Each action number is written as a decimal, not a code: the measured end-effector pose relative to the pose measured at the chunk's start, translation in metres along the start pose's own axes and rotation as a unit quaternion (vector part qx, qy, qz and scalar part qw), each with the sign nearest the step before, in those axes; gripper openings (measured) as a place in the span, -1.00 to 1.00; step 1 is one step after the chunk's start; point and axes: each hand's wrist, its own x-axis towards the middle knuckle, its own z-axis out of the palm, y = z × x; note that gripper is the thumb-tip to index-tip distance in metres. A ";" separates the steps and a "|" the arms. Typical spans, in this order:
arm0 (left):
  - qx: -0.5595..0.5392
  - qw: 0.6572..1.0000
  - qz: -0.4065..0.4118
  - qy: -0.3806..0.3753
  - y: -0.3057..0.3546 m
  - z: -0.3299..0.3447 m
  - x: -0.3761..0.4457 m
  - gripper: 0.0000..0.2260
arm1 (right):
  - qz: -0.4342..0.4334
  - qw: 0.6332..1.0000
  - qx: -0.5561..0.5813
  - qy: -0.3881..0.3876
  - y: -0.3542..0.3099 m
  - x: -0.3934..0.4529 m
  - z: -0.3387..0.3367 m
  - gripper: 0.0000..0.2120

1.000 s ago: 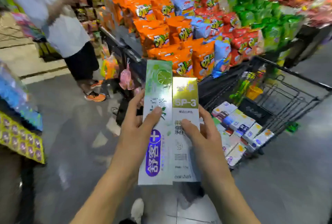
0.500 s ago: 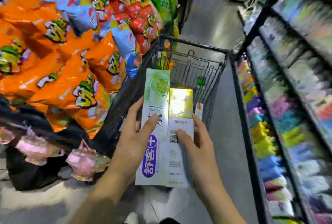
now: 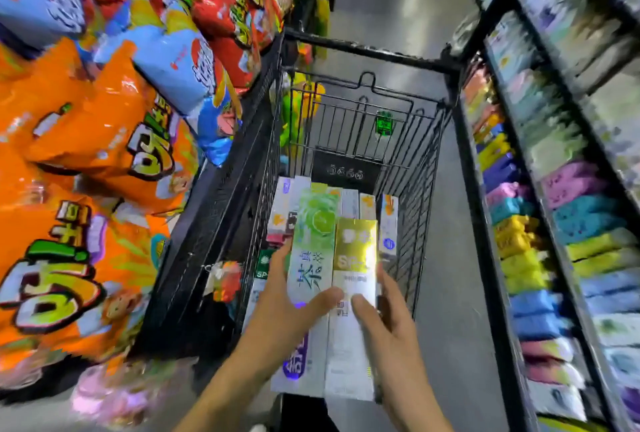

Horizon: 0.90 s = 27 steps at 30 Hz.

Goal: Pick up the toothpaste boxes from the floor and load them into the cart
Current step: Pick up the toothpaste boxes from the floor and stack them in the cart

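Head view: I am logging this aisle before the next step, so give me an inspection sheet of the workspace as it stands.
Surface: grey floor, bare beside the cart.
Job's things: green toothpaste box and gold toothpaste box held side by side above the black wire cart; more boxes already lie in a row in the cart's basket.
Clutter: nothing seen loose on the floor.
Grippers: left hand grips the green box, right hand grips the gold box, thumbs on the fronts.
Cables: nothing seen.
Surroundings: orange, blue and red snack bags piled to the left; black shelving with blurred coloured packs to the right.
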 end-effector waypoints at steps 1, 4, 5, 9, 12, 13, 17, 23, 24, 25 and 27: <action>0.004 1.000 -0.010 0.002 -0.003 -0.001 0.018 -0.29 | 0.015 1.000 0.004 0.007 0.004 0.021 0.001 -0.54; 0.014 0.999 -0.038 0.028 -0.014 -0.004 0.076 -0.22 | 0.051 0.998 0.026 0.005 0.012 0.087 0.010 -0.61; 0.009 0.998 -0.046 0.048 -0.018 -0.004 0.096 -0.21 | 0.057 0.998 0.034 0.000 0.018 0.109 0.014 -0.63; 0.019 0.993 -0.061 0.104 -0.043 -0.006 0.168 -0.32 | 0.077 0.996 0.031 0.011 0.037 0.180 0.023 -0.64; 0.042 0.988 -0.072 0.132 -0.084 -0.013 0.218 -0.22 | 0.080 0.996 0.035 0.025 0.065 0.229 0.029 -0.65; 0.055 0.987 -0.075 0.134 -0.098 -0.015 0.233 -0.23 | 0.078 0.996 0.028 0.033 0.074 0.244 0.031 -0.65; 0.119 0.978 -0.083 0.151 -0.141 -0.023 0.292 -0.35 | 0.070 0.996 0.021 0.057 0.105 0.294 0.034 -0.65; 0.218 0.953 -0.037 0.205 -0.175 -0.028 0.354 -0.47 | 0.060 0.997 -0.023 0.034 0.149 0.341 0.044 -0.63; 0.222 0.951 -0.031 0.211 -0.176 -0.028 0.362 -0.49 | 0.060 0.998 -0.015 0.034 0.156 0.346 0.046 -0.64; 0.230 0.948 -0.023 0.217 -0.179 -0.029 0.370 -0.51 | 0.058 0.998 -0.006 0.030 0.163 0.351 0.049 -0.63; 0.262 0.939 -0.009 0.224 -0.182 -0.035 0.381 -0.54 | 0.052 0.998 0.004 0.022 0.171 0.357 0.055 -0.65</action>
